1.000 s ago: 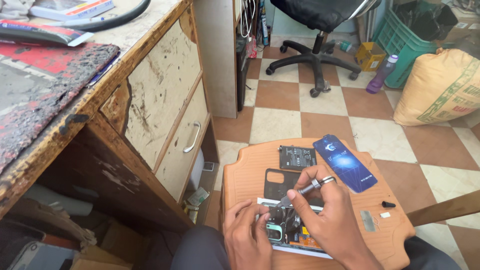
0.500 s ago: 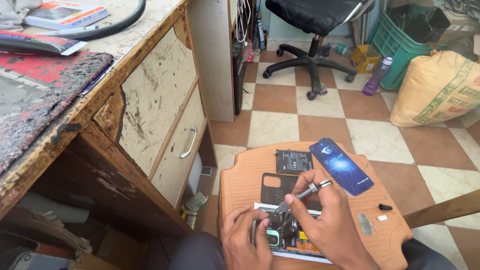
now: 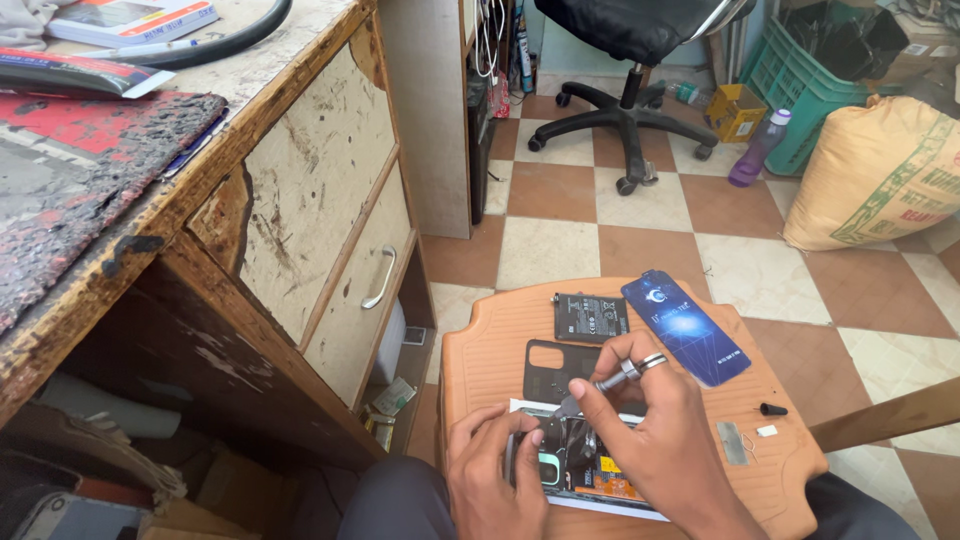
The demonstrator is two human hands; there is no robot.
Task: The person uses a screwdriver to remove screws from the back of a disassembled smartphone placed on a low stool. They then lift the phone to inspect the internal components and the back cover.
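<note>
Opened phone steadied by left hand; right hand grip pinches screwdriver; battery beyond.

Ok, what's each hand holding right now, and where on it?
Right hand pinches a metal tool by its handle, near the middle. Left hand grips the opened phone at its left edge.

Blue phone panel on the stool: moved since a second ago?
No. The blue phone panel lies in the same spot on the orange stool, just right of the black battery; only the head camera shifted.
</note>
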